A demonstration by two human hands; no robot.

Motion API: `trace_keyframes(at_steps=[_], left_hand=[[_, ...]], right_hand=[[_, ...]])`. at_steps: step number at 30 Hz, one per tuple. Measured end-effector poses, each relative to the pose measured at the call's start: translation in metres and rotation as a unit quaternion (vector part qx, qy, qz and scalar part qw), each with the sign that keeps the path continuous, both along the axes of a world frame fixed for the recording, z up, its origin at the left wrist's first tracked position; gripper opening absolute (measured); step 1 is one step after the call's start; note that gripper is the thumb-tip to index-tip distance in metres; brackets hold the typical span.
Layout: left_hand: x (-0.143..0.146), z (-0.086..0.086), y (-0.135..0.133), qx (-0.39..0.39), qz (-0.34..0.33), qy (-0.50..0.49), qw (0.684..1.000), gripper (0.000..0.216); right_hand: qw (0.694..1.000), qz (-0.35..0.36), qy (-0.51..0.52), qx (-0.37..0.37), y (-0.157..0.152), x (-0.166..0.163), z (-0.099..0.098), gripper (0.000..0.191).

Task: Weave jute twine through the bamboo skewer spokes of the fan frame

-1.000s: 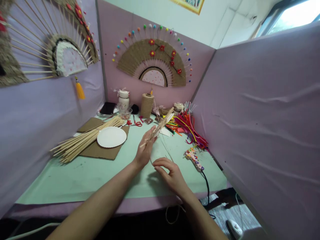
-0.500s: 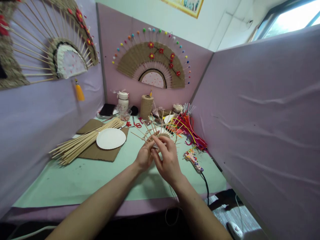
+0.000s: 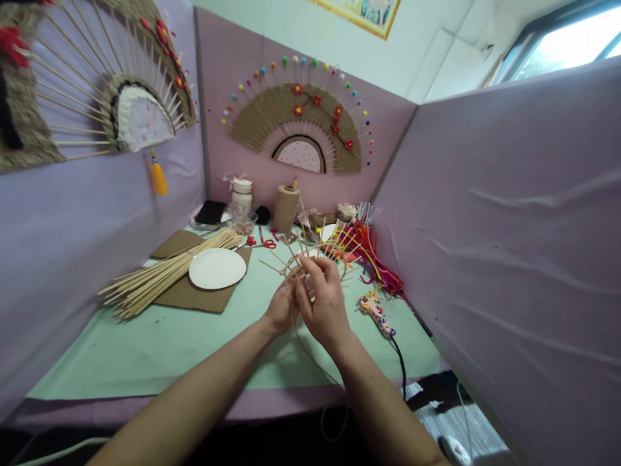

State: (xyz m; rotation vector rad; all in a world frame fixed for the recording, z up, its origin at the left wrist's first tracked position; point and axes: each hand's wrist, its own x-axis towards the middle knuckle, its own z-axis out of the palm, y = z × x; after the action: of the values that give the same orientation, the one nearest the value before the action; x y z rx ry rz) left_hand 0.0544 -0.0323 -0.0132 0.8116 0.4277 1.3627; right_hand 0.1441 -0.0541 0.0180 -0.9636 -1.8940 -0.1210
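A half-made frame of thin wooden sticks (image 3: 305, 241), fanned outward and ringed with twine, is held above the table. My left hand (image 3: 282, 307) is closed round its near side from below, its fingers partly hidden by the other hand. My right hand (image 3: 324, 301) is over the near rim, thumb and forefinger pinched at the twine; the fingertips are partly hidden. From the rim a loose strand of twine (image 3: 310, 357) hangs past my right hand toward the table's front edge. The twine spool (image 3: 286, 210) stands upright at the back.
On the left, a bundle of sticks (image 3: 145, 278) and a white oval disc (image 3: 217, 268) lie on cardboard (image 3: 208, 301). Red scissors (image 3: 264, 244) lie behind. To the right are a patterned glue gun (image 3: 376, 314) with a black cord and coloured pipe cleaners (image 3: 371, 252). Partitions enclose the table.
The loose strand has come round from behind my right hand to its left side. My right fingers have shifted slightly along the rim; my left hand keeps its hold. The view has turned slightly.
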Motion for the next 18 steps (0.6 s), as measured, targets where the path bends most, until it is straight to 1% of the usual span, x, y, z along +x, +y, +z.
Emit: trace_keyframes(at_steps=[2,4,8,11,13,18], left_hand=[[-0.001,0.000,0.000,-0.011,-0.006,-0.004,1.000,0.036],[-0.001,-0.001,-0.001,-0.003,-0.010,-0.010,1.000,0.038],[-0.001,-0.002,-0.002,0.016,-0.014,-0.013,1.000,0.040],[-0.003,-0.001,0.000,-0.001,-0.009,-0.017,1.000,0.048],[-0.005,-0.001,0.002,0.010,0.008,-0.015,1.000,0.049],[-0.010,-0.004,0.007,0.078,0.071,0.052,0.993,0.048]], right_hand=[[1.000,0.008,0.015,0.013,0.000,0.000,-0.001,0.046],[1.000,0.008,0.014,0.010,0.000,0.000,0.000,0.048],[1.000,0.016,0.006,-0.007,-0.002,-0.001,0.001,0.044],[0.998,0.041,0.048,0.020,-0.008,0.002,0.000,0.042],[0.995,0.052,0.083,0.025,-0.013,0.003,-0.003,0.037],[0.986,0.088,0.129,-0.050,-0.018,-0.001,-0.007,0.017]])
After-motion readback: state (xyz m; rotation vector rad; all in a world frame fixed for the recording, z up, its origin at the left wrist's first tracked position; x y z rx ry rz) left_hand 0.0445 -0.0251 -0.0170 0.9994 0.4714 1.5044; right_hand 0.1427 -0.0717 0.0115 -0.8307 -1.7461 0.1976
